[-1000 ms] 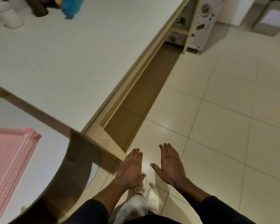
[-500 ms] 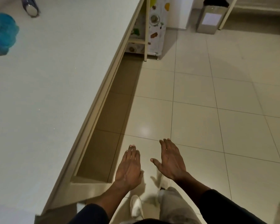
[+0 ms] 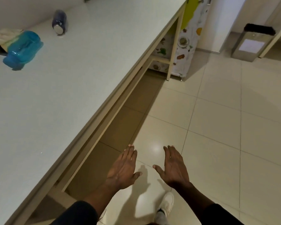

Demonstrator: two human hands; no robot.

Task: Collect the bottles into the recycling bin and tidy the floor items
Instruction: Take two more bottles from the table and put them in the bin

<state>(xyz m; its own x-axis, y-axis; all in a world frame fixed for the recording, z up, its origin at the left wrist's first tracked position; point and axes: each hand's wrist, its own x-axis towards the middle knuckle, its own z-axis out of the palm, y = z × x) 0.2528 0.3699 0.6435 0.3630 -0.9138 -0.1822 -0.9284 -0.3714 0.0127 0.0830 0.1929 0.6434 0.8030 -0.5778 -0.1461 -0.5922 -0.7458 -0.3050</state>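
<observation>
My left hand point(image 3: 124, 169) and my right hand point(image 3: 173, 168) hover side by side over the tiled floor, fingers straight, both empty. A blue plastic bottle point(image 3: 23, 49) lies on its side on the white table point(image 3: 63, 98) at the far left. Further back on the table stands a dark bottle with a silver end point(image 3: 59, 21). A grey metal bin with a black top point(image 3: 251, 43) stands on the floor at the far right, well away from both hands.
The table's long edge runs diagonally on my left, with its beige frame point(image 3: 104, 127) beneath. A cabinet covered in a patterned cloth point(image 3: 185, 46) stands past the table's end. My white shoe point(image 3: 166, 203) is on the pale tiles below my right hand.
The view has swung along the table: the pink tray has left the frame, the blue bottle and the dark one have come closer, and the grey bin is larger. Both hands stay open and empty.
</observation>
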